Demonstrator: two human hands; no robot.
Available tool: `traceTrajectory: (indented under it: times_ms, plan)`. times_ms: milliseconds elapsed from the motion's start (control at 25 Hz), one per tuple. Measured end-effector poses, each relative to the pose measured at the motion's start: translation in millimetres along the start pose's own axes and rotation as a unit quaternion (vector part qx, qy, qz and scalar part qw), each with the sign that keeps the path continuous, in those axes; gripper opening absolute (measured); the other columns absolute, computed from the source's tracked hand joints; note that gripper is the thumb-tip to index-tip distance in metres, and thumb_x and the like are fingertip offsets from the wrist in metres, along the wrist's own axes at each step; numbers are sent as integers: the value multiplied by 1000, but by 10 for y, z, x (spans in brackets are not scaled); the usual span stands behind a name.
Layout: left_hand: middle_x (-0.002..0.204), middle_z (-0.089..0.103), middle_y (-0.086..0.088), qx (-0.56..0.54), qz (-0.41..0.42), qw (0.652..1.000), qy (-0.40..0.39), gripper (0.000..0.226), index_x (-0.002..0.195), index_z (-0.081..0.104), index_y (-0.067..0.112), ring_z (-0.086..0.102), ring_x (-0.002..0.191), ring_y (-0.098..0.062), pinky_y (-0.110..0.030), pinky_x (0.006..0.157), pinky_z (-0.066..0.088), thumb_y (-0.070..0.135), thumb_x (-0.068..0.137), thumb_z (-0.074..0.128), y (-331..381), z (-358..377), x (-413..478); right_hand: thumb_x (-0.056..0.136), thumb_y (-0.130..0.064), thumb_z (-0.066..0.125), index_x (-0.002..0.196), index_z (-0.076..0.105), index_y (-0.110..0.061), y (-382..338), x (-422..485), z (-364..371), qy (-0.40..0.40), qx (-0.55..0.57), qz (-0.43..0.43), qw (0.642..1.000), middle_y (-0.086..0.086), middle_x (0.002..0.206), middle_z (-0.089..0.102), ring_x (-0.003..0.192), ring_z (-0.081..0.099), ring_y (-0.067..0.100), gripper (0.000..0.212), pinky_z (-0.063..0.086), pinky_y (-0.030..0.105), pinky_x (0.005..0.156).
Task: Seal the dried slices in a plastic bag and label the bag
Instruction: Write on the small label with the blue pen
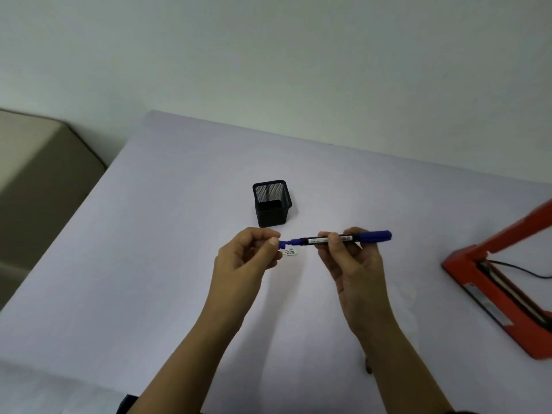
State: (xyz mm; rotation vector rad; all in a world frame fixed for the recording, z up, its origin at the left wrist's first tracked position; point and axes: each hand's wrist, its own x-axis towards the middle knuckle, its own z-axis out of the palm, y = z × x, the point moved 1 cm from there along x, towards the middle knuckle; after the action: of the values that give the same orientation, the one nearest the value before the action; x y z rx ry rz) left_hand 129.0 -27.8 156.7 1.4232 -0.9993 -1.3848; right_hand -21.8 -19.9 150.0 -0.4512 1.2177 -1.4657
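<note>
The marker (pixel 343 239) lies level in the air above the pale table (pixel 149 264), just in front of the black mesh pen holder (pixel 271 203), on the side nearer to the person. The pen holder stands upright on the table and I take it as the landmark for all places here.

The right hand (pixel 352 264) is in front of the pen holder and a little to its right. Its fingers (pixel 334 243) are curled and pressed around the black middle part of the marker, with the thumb under the barrel. A blue cap sits on the marker's end that points away to the right, past this hand.

The left hand (pixel 245 258) is in front of the pen holder and slightly to its left. Its thumb and forefinger pinch a small blue piece (pixel 283 243) at the marker's left end; I cannot tell if this piece is a cap already off or the tip itself. The other fingers of this hand are folded into the palm.

A small white label (pixel 290 251) with dark print is just below the blue end, between the two hands; I cannot tell if it lies on the table or hangs from the left hand.

Far to the right of the pen holder, at the table's edge, stands a red device (pixel 493 279) with a raised arm and a black cable.
</note>
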Motion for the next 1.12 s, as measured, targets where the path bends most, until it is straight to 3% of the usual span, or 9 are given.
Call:
traceTrajectory:
  times_ms: [160, 520, 640, 800, 920, 1040, 1120]
  plan:
    - [79, 72, 0, -9, 17, 1000, -19, 14, 90, 70, 20, 70, 77, -14, -18, 72, 56, 10, 88, 60, 76, -6, -57, 87, 0, 53, 91, 49, -12, -37, -79, 67, -15, -7, -25, 1000, -3, 74, 73, 81, 70, 13, 13, 57, 20, 71]
    - [60, 69, 3, -32, 10, 999, -13, 13, 87, 71, 14, 63, 57, -5, -13, 59, 51, 14, 89, 59, 140, 18, -94, 87, 0, 54, 91, 43, -9, 1, -141, 166, -37, -63, -121, 990, -3, 73, 72, 76, 69, 12, 15, 56, 22, 73]
    - [63, 69, 3, -12, -9, 1000, -9, 13, 85, 72, 17, 64, 59, -4, -12, 60, 52, 14, 89, 60, 87, -8, -11, 87, -1, 55, 94, 44, -7, 36, -58, 148, -53, -104, -107, 987, -1, 77, 70, 77, 69, 12, 15, 56, 22, 72]
    - [67, 69, -2, -33, -37, 999, 1, 12, 85, 72, 14, 65, 61, -5, -12, 62, 53, 11, 88, 61, 14, -65, 195, 93, -18, 50, 98, 49, -16, -8, 248, 129, -41, -86, -44, 994, -1, 101, 63, 88, 63, 8, 5, 55, 22, 75]
    - [75, 72, -2, -26, -37, 999, -21, 13, 94, 71, 14, 68, 71, -12, -19, 72, 57, 14, 90, 59, -47, -81, 432, 94, -17, 49, 93, 51, -21, -48, 584, 95, 1, -117, -75, 990, 3, 93, 63, 88, 63, 10, 5, 55, 19, 73]
    - [97, 71, -3, 125, -11, 992, 28, 28, 116, 63, 12, 67, 92, -21, -28, 89, 51, 25, 94, 52, -176, -99, 951, 92, -18, 55, 97, 54, -18, -37, 1055, 188, 10, -244, -151, 958, 0, 88, 66, 82, 66, 9, 5, 54, 23, 78]
    - [117, 65, -9, 264, -19, 963, 54, 34, 124, 56, 7, 59, 111, -25, -25, 91, 39, 24, 96, 46, -286, -102, 1289, 91, -20, 57, 100, 56, -15, 8, 1372, 332, 11, -354, -203, 913, 0, 86, 65, 79, 66, 17, 10, 48, 14, 74]
